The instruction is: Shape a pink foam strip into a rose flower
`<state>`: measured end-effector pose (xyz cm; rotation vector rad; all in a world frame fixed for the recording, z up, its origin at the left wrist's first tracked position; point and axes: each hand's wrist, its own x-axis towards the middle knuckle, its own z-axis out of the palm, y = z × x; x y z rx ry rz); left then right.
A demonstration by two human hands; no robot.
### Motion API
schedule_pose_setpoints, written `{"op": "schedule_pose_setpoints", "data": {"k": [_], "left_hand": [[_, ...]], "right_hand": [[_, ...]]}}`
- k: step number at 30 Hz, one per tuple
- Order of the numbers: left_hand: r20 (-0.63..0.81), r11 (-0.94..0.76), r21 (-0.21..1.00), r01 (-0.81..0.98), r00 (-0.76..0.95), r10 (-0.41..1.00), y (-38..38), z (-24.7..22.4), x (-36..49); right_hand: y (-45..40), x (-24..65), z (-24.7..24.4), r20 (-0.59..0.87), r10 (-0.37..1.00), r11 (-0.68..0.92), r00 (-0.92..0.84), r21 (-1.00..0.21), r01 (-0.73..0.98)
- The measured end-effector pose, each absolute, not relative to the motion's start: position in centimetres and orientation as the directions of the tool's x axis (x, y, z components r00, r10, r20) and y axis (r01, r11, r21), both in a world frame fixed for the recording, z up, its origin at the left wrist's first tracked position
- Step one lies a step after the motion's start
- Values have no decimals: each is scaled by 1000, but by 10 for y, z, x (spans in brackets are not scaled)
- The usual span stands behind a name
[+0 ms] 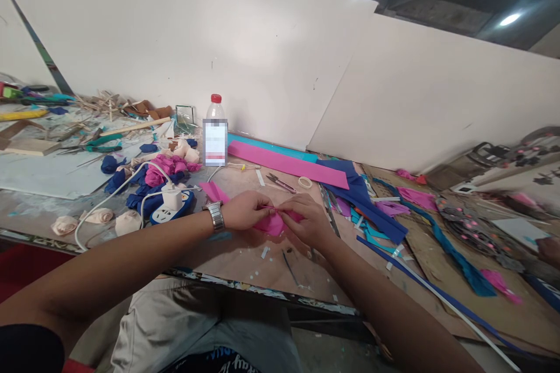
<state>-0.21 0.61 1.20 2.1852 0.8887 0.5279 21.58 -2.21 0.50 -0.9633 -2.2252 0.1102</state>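
Both my hands meet over the pink crepe paper piece (273, 222), which sits at the table's near edge, just in front of the water bottle (215, 131). Left hand (245, 210) has fingers closed in a pinch on the paper's left side; right hand (306, 220) is curled over the right side, fingertips pressed together on the same piece. The paper looks bunched between them, so I judge this a folding or gathering step, mid-way, probably shaping a petal or rosette. Exact fold is hidden under the fingers, can't tell.

Left of the bottle: finished rolled flowers, pink ones (168, 166), beside dark blue ones, and a power strip (172, 205) with a white plug and cable. Right of the bottle: long pink sheet (289, 164) with a teal strip behind it, small scissors (280, 182), a tape roll (305, 182). Further right, blue paper strips (367, 201) trail across the table (245, 259).

Next move, as I judge it: keep the pinch tight while turning the paper, so the gathers don't spring open. Thin paper, tears easily, so light pressure.
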Motion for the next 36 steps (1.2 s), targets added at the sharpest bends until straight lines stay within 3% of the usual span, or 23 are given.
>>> {"op": "schedule_pose_setpoints", "data": {"k": [24,36], "left_hand": [[131,-482,812,330,700,702,11,4,-2],[174,-512,779,362,660,731,9,3,-1]], "right_hand": [[-23,214,6,588,612,768,-530,-279,577],[-24,214,7,591,629,744,-505,-268,612]]}}
